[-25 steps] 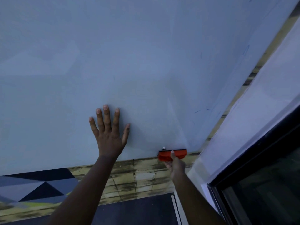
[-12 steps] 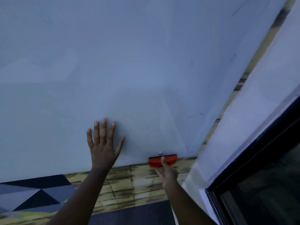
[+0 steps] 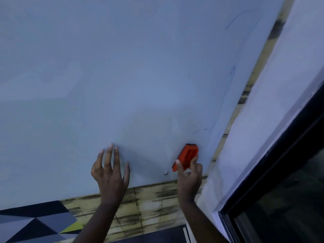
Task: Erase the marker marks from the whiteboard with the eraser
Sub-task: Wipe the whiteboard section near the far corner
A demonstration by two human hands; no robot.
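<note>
Nearest: patterned floor (image 3: 35, 223) with dark and grey triangles, then a band of worn yellowish tiles (image 3: 149, 199) just below the whiteboard's bottom edge. Whiteboard (image 3: 122, 76) is the landmark. Left hand (image 3: 110, 172) at the board's lower middle, fingers straight and spread, fingertips on the surface, holding nothing. Right hand (image 3: 189, 174) at the board's lower right corner, thumb and fingers pinching the orange eraser (image 3: 186, 157). Eraser tilted, upper end toward the right, lying against the board. Small metal screw (image 3: 165, 173) on the board just left of the eraser's lower end. Faint blue marker marks (image 3: 199, 131) just above the eraser; longer faint strokes (image 3: 233, 71) farther up near the board's right edge. Dark window frame (image 3: 280, 155) right of the board.
</note>
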